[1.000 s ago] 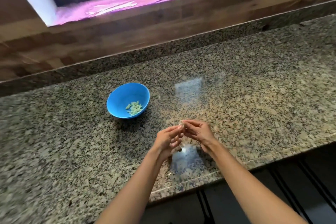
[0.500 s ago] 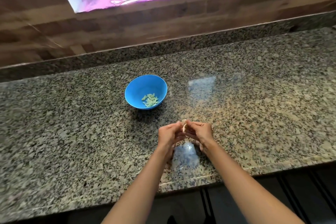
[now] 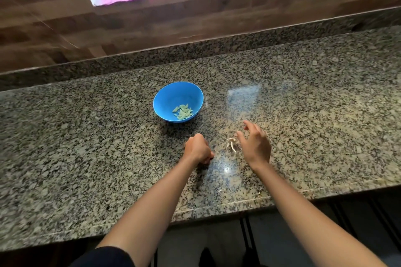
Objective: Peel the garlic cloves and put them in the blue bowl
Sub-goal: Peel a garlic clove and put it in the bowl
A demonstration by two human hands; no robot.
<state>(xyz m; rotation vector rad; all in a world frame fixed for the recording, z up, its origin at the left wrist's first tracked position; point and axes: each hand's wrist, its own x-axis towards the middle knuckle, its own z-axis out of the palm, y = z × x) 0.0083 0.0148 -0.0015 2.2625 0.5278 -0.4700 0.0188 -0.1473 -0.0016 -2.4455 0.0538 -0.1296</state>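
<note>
1. My left grip [image 3: 198, 148] is curled into a fist with the knuckles up, over the desk [image 3: 314, 115] about midway between its back and front edges. I cannot tell whether a clove is inside the fist.
2. My right grip [image 3: 256, 145] is apart, fingers spread and slack, holding nothing. It is level with the left one and a little nearer the desk's right end.
3. A scrap of skin [image 3: 231, 144] lies between the two grips, just beside my right thumb. I cannot tell whether it touches the thumb or rests on the desk.
4. The bowl [image 3: 171, 97] stands upright on the desk beyond my left grip, toward the back edge, near the fist but clear of it.
5. The cloves [image 3: 183, 111] lie heaped in the bottom of the bowl, on the side nearest me.
6. The cloves look pale green-white, smooth and bare, each a small pointed wedge. The skin is thin, papery, off-white and curled.
7. Count: one bowl and one scrap of skin by the grips. There are roughly ten cloves, too small and overlapped for an exact count.
</note>
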